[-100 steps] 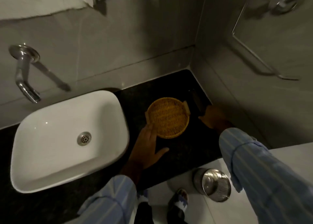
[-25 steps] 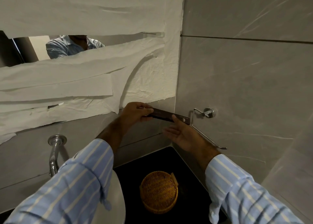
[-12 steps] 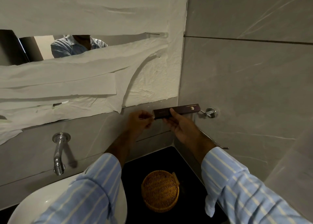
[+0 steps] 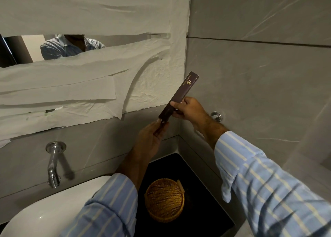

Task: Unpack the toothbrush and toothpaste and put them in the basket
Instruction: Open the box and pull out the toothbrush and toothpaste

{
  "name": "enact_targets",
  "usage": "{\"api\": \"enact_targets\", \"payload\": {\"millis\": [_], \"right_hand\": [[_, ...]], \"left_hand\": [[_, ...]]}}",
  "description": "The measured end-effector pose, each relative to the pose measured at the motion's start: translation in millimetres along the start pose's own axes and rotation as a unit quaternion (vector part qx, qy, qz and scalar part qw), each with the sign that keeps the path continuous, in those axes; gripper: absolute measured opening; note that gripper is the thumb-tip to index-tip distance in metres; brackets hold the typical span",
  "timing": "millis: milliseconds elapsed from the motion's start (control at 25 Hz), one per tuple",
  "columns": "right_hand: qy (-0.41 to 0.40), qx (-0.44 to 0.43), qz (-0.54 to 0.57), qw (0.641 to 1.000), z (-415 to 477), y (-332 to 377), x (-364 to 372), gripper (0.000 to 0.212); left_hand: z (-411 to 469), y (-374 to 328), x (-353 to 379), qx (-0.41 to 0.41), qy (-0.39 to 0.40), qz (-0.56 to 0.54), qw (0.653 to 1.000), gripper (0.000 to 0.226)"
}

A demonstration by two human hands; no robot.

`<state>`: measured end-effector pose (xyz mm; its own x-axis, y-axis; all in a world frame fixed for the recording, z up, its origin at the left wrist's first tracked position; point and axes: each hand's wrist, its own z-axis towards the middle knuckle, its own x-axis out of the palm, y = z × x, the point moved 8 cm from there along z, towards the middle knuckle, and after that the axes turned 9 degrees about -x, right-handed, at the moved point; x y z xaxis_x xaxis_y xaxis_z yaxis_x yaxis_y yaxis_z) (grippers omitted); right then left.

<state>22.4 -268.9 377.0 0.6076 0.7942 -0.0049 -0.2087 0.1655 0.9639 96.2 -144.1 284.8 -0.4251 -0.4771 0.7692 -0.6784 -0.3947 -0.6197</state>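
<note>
A long, slim dark brown box [image 4: 180, 93] with a small gold logo is held up at chest height in front of the wall corner, tilted with its far end up and to the right. My right hand [image 4: 188, 109] grips its middle. My left hand [image 4: 152, 138] pinches the lower end, where a flap looks pulled open. A round woven basket [image 4: 164, 200] stands empty on the black counter [image 4: 202, 197] below my arms. No toothbrush or toothpaste shows outside the box.
A white basin [image 4: 53, 206] sits to the left under a chrome wall tap [image 4: 52, 163]. The mirror [image 4: 26, 47] is mostly covered with paper strips. A chrome wall fitting [image 4: 215, 115] sits behind my right wrist. Grey tiled walls close the corner.
The box has swung from level to steeply tilted, far end up. My right hand has shifted to grip its middle and my left hand has dropped to the lower end.
</note>
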Motion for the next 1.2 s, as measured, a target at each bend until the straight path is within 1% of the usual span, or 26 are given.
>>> {"api": "enact_targets", "payload": {"millis": [80,160,240,320,440,480,520,560,600,640,680,720,760,800,880,920,1000,1120,1200], "right_hand": [[-0.005,0.003,-0.009,1.000,0,1,-4,0.010],[-0.004,0.005,-0.021,1.000,-1,3,-7,0.026],[0.008,0.006,-0.026,1.000,-3,5,-5,0.036],[0.020,0.000,-0.040,0.999,-4,8,-2,0.041],[0.014,0.003,-0.059,0.998,-1,6,0,0.043],[0.009,0.006,-0.054,0.999,-1,4,0,0.042],[0.003,0.007,-0.047,0.999,-2,3,0,0.040],[-0.003,0.008,-0.047,0.999,-3,3,-1,0.039],[-0.012,0.010,-0.056,0.998,-2,0,-3,0.038],[-0.020,0.013,-0.068,0.997,-1,-3,-4,0.038],[-0.027,0.014,-0.079,0.996,-2,-4,-7,0.037],[-0.036,0.012,-0.089,0.995,-4,-4,-12,0.037],[-0.050,0.008,-0.091,0.995,-7,-7,-19,0.037],[-0.063,-0.001,-0.096,0.993,-7,-7,-24,0.035],[-0.160,-0.013,-0.117,0.980,-31,-8,-36,0.031],[-0.187,-0.019,-0.117,0.975,-32,-6,-44,0.033],[-0.215,-0.025,-0.120,0.969,-36,-5,-60,0.038],[-0.236,-0.021,-0.111,0.965,-40,-8,-70,0.040],[-0.234,0.007,-0.119,0.965,-57,-16,-74,0.036]], "left_hand": [[-1,1,0,0.001,0.008,0.002,1.000,0.022],[-2,0,0,0.002,0.010,0.009,1.000,0.016],[-2,3,0,-0.006,0.017,0.025,1.000,0.016],[1,9,-4,-0.022,0.020,0.036,0.999,0.023],[5,14,-12,-0.033,0.028,0.059,0.997,0.032],[6,16,-13,-0.031,0.031,0.088,0.995,0.031],[7,17,-12,-0.023,0.023,0.147,0.989,0.028],[6,15,-11,-0.007,-0.001,0.245,0.969,0.022],[6,12,-7,0.014,-0.031,0.372,0.928,0.018],[6,9,-1,0.033,-0.049,0.491,0.869,0.017],[6,9,6,0.050,-0.055,0.575,0.815,0.018],[6,12,12,0.061,-0.052,0.617,0.783,0.021],[2,15,16,0.072,-0.045,0.631,0.771,0.023],[-3,16,14,0.080,-0.037,0.634,0.768,0.025],[-10,30,-10,0.049,0.036,0.647,0.760,0.025],[-13,38,-20,0.037,0.057,0.646,0.760,0.025],[-19,52,-38,0.010,0.075,0.621,0.780,0.023],[-15,53,-71,-0.003,0.046,0.565,0.823,0.021],[-15,60,-86,-0.023,0.041,0.536,0.843,0.020]]}}
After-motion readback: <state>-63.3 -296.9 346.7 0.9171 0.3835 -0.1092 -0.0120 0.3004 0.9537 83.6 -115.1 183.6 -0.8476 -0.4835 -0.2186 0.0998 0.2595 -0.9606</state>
